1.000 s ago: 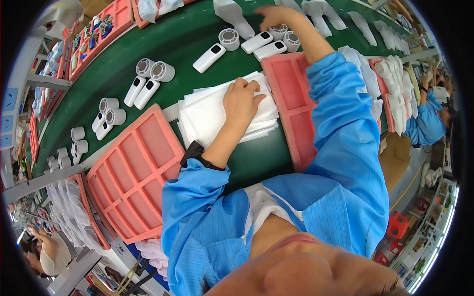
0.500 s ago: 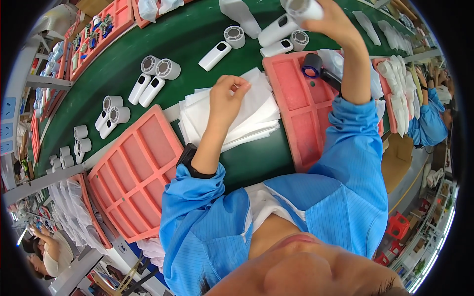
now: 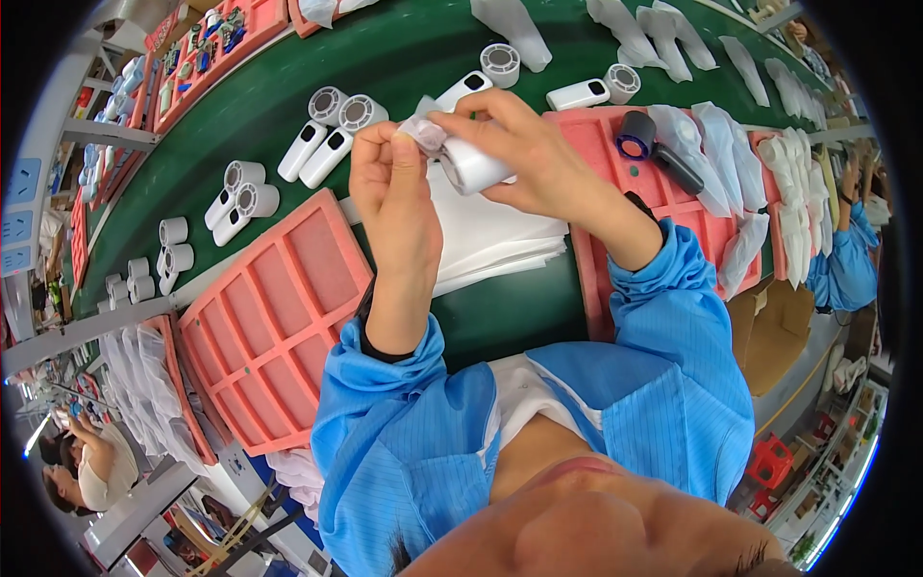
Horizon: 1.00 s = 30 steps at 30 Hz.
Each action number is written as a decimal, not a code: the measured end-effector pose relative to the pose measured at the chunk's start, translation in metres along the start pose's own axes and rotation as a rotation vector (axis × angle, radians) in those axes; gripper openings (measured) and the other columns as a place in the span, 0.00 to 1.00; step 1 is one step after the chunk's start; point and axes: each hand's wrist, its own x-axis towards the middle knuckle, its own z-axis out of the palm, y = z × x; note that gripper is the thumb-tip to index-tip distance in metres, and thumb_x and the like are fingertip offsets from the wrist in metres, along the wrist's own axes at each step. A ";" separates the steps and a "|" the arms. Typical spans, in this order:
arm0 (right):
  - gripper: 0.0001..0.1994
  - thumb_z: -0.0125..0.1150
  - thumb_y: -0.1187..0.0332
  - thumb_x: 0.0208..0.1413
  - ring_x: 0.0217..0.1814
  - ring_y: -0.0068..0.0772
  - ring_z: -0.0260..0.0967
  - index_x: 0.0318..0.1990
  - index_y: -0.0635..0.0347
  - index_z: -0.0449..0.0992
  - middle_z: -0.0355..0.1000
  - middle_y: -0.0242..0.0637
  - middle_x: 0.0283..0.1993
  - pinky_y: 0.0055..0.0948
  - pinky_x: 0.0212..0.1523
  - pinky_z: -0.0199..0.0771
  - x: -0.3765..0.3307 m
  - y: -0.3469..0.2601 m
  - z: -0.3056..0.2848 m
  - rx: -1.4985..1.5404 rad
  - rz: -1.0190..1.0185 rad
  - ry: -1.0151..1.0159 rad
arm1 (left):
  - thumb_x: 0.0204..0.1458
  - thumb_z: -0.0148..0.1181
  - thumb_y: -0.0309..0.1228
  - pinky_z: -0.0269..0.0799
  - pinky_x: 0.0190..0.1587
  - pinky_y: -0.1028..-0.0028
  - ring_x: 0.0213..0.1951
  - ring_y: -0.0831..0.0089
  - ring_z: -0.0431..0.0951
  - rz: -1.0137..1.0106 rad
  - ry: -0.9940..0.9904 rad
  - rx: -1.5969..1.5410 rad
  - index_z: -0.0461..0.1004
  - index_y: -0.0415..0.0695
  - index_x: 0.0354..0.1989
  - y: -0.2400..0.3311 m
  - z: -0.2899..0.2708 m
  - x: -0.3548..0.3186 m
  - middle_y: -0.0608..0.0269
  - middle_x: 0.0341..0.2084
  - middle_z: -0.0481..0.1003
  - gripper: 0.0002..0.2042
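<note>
Around hands, white handheld devices (image 3: 326,160) lay in groups across far left of green table (image 3: 510,313); dark device (image 3: 679,170) and translucent bags (image 3: 707,173) occupied right pink tray (image 3: 588,271). Right hand (image 3: 534,144) curled partly closed around one white cylinder-headed unit (image 3: 471,169), above white sheet stack (image 3: 500,236). Left hand (image 3: 392,183) pinched crumpled pale film (image 3: 423,135) at unit's left end, fingertips together. Bare green strip lay near, between right tray and left pink tray (image 3: 279,322), whose raised rims bounded it.

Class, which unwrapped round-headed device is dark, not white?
The dark, blue-rimmed device on the pink tray right of the white sheets; the others, like the held one, are white.
</note>
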 end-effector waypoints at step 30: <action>0.28 0.68 0.75 0.39 0.43 0.46 0.73 0.51 0.63 0.66 0.72 0.45 0.40 0.33 0.43 0.73 -0.004 0.014 0.008 -0.020 0.085 0.080 | 0.35 0.75 0.27 0.64 0.51 0.67 0.53 0.63 0.67 0.350 -0.230 0.478 0.74 0.48 0.41 0.016 -0.009 0.009 0.57 0.54 0.63 0.21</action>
